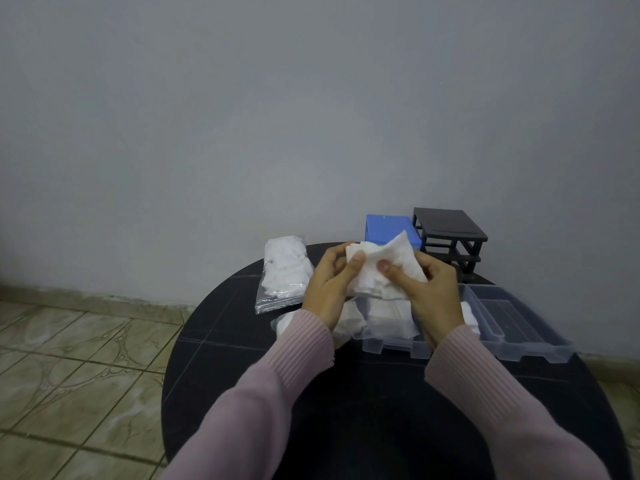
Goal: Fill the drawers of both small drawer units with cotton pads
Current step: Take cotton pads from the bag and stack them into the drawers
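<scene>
From where I sit at the feed, the round table (214, 341) stands against the wall (277, 116), with the two drawer units at its far edge: one drawer unit (389, 228) on the left and the open frame unit (450, 237) touching it on the right. Nearer to me lie two drawers side by side, the left drawer (394, 344) holding cotton pads (388, 320) and the right drawer (526, 327) just beside it. A bag of pads (284, 271) lies at the table's left edge, and I see both hands, the left hand (329, 285) and right hand (433, 292), held above the left drawer with a bunch of pads (384, 268) between them.
</scene>
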`<state>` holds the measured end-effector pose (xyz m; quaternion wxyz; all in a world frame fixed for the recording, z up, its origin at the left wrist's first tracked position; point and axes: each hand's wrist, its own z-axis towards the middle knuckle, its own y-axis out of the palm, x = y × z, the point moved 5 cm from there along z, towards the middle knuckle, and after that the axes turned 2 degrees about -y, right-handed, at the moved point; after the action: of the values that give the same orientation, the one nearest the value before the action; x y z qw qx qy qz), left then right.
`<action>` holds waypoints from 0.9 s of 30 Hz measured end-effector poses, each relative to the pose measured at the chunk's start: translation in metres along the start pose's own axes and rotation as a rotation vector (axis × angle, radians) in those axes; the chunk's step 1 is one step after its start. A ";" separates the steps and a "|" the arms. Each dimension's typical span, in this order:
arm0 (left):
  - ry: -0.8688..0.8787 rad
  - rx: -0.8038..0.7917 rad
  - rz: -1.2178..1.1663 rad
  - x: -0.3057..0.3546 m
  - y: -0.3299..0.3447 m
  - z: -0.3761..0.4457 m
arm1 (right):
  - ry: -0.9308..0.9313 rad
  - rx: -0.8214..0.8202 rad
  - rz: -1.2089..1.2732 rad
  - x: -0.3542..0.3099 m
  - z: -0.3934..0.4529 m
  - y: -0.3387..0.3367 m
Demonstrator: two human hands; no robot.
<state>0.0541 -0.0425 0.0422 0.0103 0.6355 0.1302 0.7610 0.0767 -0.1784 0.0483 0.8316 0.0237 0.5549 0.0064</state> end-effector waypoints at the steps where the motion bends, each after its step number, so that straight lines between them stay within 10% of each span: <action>1: 0.000 -0.005 0.016 -0.002 0.000 0.000 | 0.000 -0.004 -0.005 0.000 0.000 0.000; 27: -0.087 0.054 0.147 -0.008 -0.010 0.005 | -0.006 -0.293 -0.042 -0.004 -0.001 0.015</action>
<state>0.0593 -0.0333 0.0335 -0.0572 0.6761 0.1030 0.7274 0.0744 -0.1635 0.0527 0.8277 -0.1094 0.5459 0.0697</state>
